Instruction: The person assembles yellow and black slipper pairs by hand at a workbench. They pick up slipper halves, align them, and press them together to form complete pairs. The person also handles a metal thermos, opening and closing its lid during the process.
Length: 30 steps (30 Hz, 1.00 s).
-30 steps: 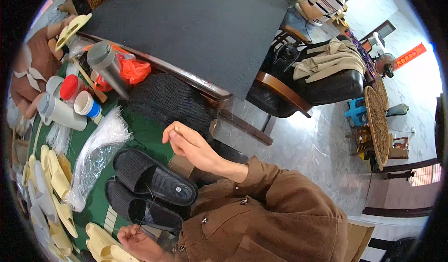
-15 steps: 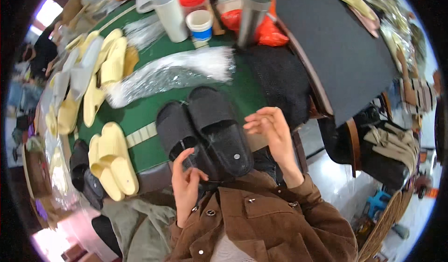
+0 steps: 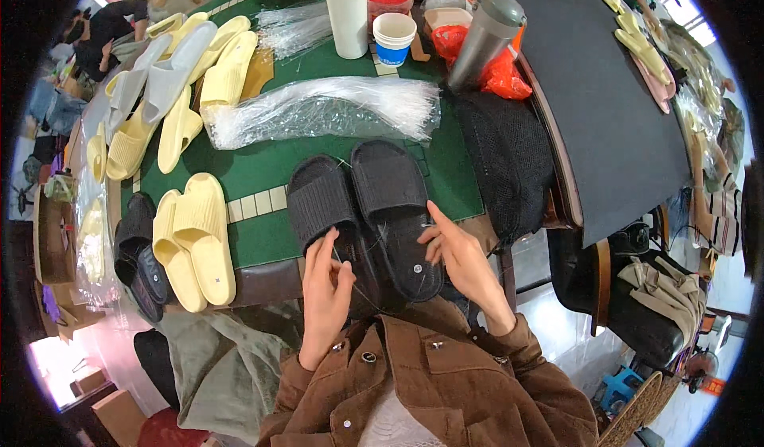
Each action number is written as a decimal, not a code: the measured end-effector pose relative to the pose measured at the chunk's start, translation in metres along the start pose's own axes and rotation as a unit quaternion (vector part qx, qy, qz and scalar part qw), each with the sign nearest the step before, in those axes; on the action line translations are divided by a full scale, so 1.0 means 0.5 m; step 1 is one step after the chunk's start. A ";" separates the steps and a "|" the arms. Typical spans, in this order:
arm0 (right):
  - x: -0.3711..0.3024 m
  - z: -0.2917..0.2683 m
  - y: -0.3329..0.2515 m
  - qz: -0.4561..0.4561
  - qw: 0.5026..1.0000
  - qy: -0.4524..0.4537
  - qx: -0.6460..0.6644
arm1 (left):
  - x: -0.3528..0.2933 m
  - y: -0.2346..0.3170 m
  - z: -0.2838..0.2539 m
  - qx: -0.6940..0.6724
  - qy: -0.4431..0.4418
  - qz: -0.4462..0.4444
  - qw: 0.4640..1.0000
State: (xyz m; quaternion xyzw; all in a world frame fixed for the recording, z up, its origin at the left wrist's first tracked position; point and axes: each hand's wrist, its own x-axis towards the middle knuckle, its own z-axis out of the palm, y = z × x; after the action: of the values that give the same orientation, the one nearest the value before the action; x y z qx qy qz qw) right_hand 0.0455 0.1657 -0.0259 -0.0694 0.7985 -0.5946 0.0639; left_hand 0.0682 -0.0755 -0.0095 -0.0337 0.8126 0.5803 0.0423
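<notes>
A pair of black ribbed slide slippers [image 3: 388,178] lies side by side before me at the table's near edge, toes pointing away. My left hand [image 3: 325,296] is over the left slipper, its fingertips at the rear edge of the strap and the thumb apart. A thin clear strand shows near those fingertips, but I cannot tell if they grip it. My right hand [image 3: 469,268] is at the right slipper's outer side, index finger stretched along the strap's edge and the others loosely bent. A round pale sticker [image 3: 418,269] marks the right slipper's heel.
Beyond the slippers lies a bundle of clear plastic strands [image 3: 334,113]. Yellow slippers [image 3: 203,244] and black ones [image 3: 137,236] lie to the left, with yellow and grey pairs behind. A white tumbler [image 3: 348,21], paper cup [image 3: 393,40] and steel flask [image 3: 484,41] stand farther back.
Both hands have come down to the slippers, the left to the left strap and the right to the right slipper's side. The whole view has shifted, with the table appearing farther right.
</notes>
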 end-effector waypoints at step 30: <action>0.043 0.047 -0.023 -0.110 0.990 0.032 -0.086 | 0.096 -0.068 0.058 0.295 0.030 0.120 0.948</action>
State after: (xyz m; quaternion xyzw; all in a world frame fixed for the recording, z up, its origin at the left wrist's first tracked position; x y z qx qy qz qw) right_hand 0.0293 0.1362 -0.0221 -0.1428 0.8357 -0.5293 -0.0337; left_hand 0.0247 -0.0594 -0.0559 0.0603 0.9463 0.3146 -0.0442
